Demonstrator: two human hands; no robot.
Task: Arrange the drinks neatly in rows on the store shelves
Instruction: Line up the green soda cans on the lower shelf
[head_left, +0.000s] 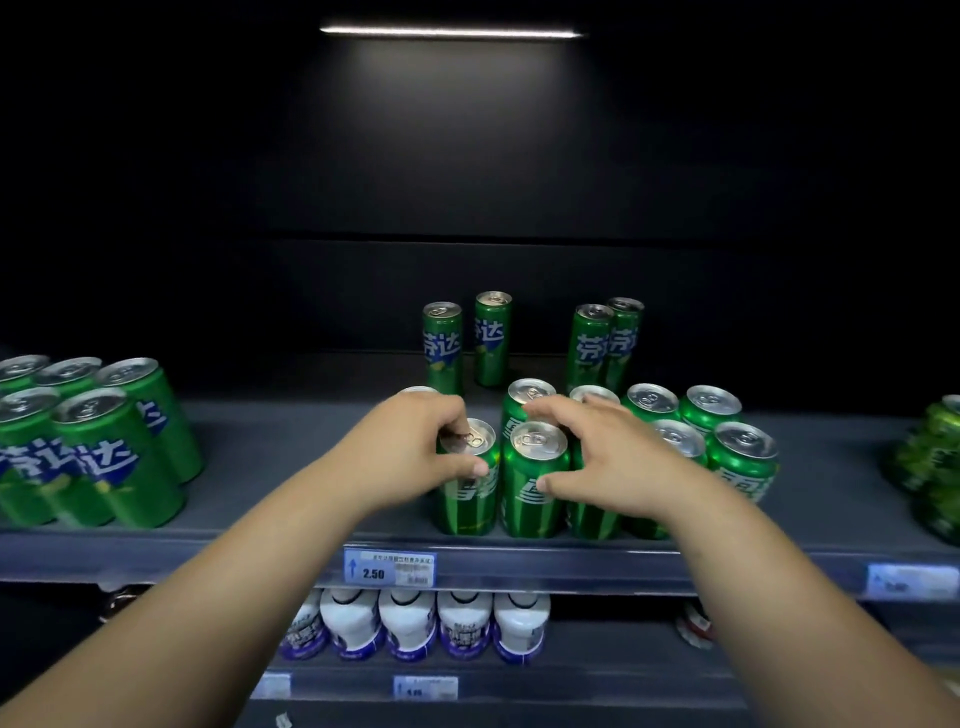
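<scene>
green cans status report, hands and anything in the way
Left hand grips front-left can. Right hand grips the can beside it. Four slim cans stand scattered behind, not blocking.

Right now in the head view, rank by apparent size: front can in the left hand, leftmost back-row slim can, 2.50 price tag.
1. Front can gripped by the left hand: largest.
2-3. Leftmost back-row slim can and 2.50 price tag: similar area, not ranked. The slim can is farther back; true size unsure.
</scene>
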